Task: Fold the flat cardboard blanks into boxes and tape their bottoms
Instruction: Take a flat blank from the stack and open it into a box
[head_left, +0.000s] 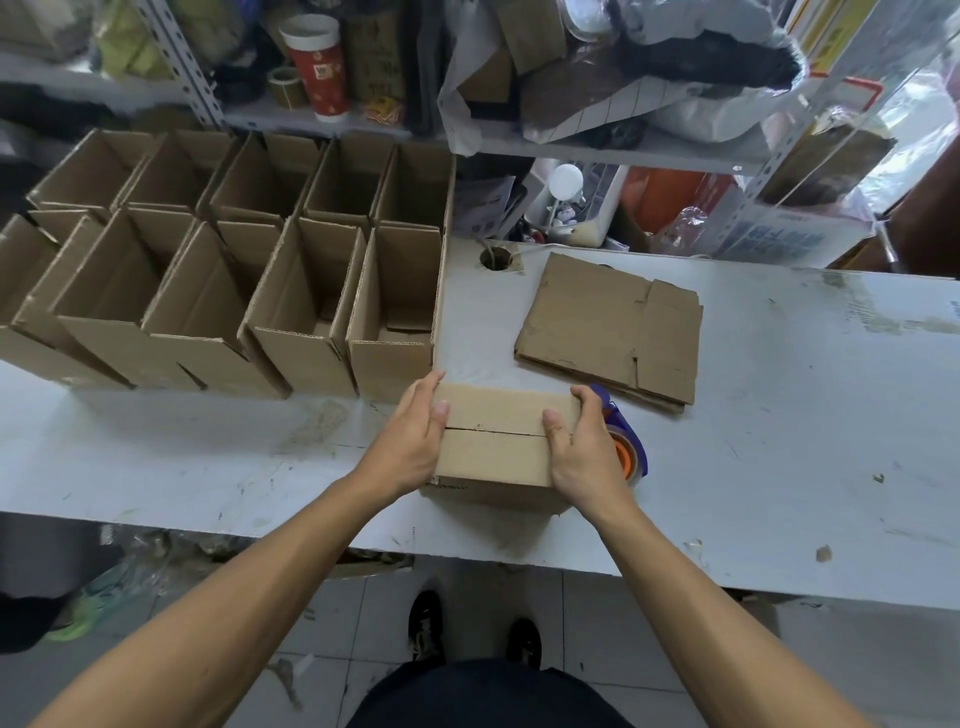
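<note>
A small cardboard box (496, 452) stands bottom-up near the white table's (779, 415) front edge, its two bottom flaps folded shut with a bare seam between them. My left hand (415, 441) holds its left side, thumb on top and fingers down the side. My right hand (582, 447) grips its right side, thumb pressing the flaps and fingers curled over the far corner. A blue and orange tape dispenser (631, 447) lies just right of the box, partly hidden by my right hand. A stack of flat cardboard blanks (608, 327) lies behind it.
Several folded, open-topped boxes (218, 270) stand in rows on the table's left half. A cable hole (496, 258) sits at the table's back. Cluttered shelves (571, 145) rise behind, with a red paper cup (318, 67). My shoes (475, 634) stand on tiled floor below.
</note>
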